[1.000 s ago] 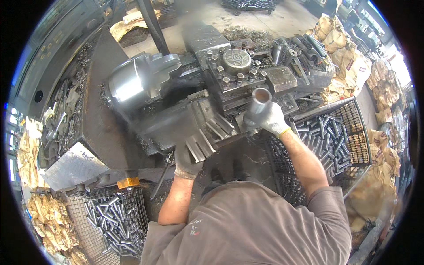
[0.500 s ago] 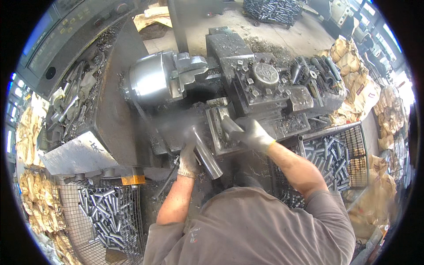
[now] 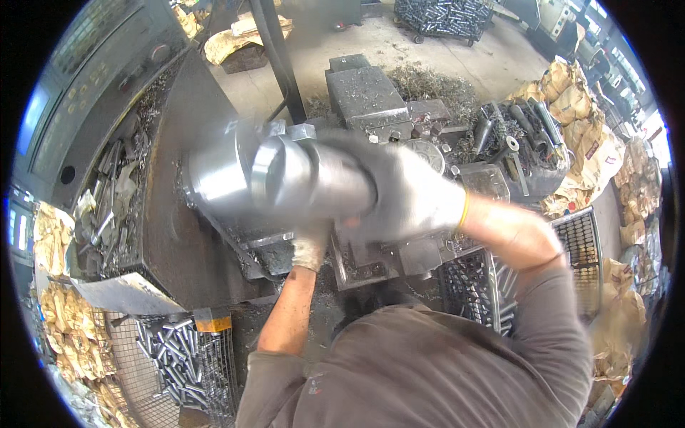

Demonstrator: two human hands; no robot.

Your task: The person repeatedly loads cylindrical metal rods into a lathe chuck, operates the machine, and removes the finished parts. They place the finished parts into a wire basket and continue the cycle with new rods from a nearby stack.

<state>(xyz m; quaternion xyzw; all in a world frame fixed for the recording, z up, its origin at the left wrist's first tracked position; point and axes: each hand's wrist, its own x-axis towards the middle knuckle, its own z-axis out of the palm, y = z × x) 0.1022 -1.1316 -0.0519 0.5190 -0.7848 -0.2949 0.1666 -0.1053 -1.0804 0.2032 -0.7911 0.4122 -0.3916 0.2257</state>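
A shiny steel tube (image 3: 335, 175) is held up close to the camera, blurred by motion, its length running left to right. My gloved right hand (image 3: 421, 189) is closed round its right end. Below the tube is my gloved left hand (image 3: 309, 251), with its fingers hidden behind the tube, so I cannot tell what they hold. Left of the tube, and partly covered by it, the lathe's chuck (image 3: 217, 167) shows as a bright round body. The tool post (image 3: 428, 153) is partly covered by my right hand.
A wire basket of cut tubes (image 3: 175, 360) stands at lower left. Another basket (image 3: 581, 239) with tubes stands at right. Metal shavings (image 3: 435, 89) lie behind the lathe. Loose tools and tubes (image 3: 524, 139) sit on the carriage. Brown paper (image 3: 581, 139) is heaped beyond. A dark post (image 3: 275, 60) rises behind.
My right hand has risen from beside the carriage up and toward the camera, now with a tube in it. My left hand has moved slightly up and right, behind the tube. The view has shifted slightly.
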